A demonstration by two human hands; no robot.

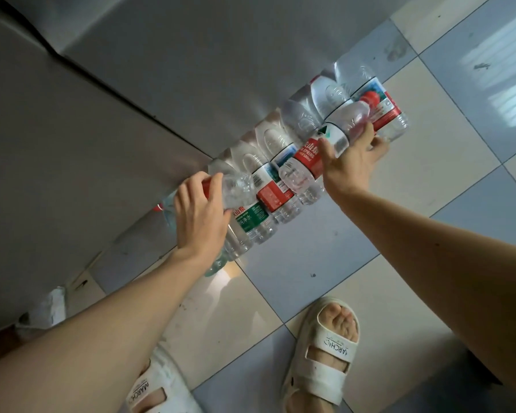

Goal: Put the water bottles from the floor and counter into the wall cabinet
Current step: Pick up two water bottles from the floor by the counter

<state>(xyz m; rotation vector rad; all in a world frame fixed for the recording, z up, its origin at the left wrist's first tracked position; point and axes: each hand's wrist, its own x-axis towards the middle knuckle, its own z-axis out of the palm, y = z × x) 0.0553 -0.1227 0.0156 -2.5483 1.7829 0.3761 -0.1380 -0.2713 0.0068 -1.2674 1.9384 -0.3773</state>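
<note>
partly hidden, left grip (201,216) covers bottle (239,186).

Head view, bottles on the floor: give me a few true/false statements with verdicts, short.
1. Each of the two hands grips a bottle. True: the left hand grips a bottle with a red label; the right hand grips a bottle with a white label.
2. The bottles stand upright in a cluster. False: the row of bottles lies side by side on the tiled floor.
3. All labels are green. False: most are red and white, one green.
4. The person wears white sandals. True.
5. The row lies along the base of a grey cabinet front. True.
</note>
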